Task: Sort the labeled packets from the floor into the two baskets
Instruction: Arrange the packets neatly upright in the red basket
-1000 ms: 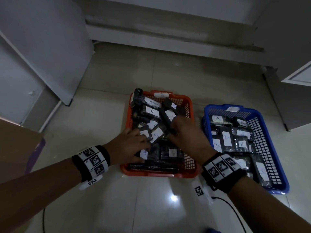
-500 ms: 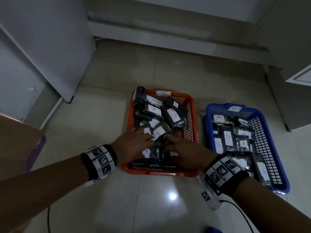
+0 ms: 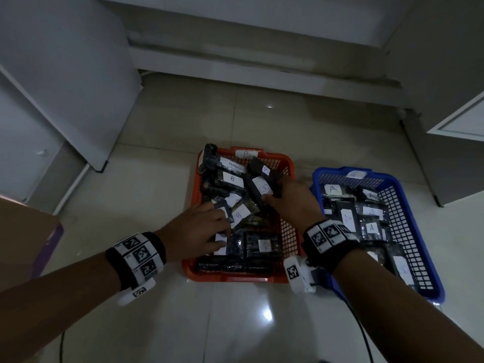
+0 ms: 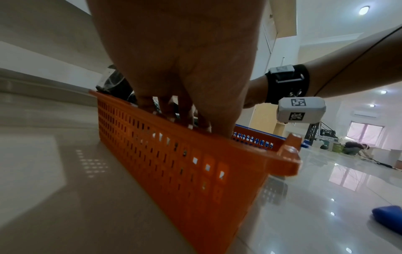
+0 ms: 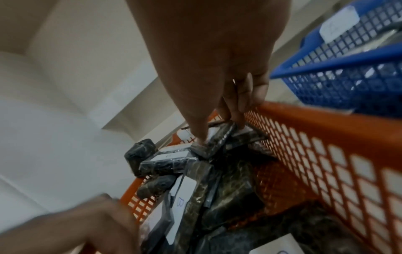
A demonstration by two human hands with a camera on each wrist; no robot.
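While both hands worked inside the orange basket (image 3: 286,226), the right hand (image 3: 293,203) pinched a B packet (image 3: 263,189) at 1 o'clock. The left hand (image 3: 195,229) lay flat on packets. The blue basket (image 3: 408,224) sat at 3 o'clock.

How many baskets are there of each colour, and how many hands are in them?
Orange basket: 1
Blue basket: 1
Hands reaching into the orange basket: 2, the left hand and the right hand
Hands in the blue basket: 0
Total: 2 baskets and 2 hands, 4 things.
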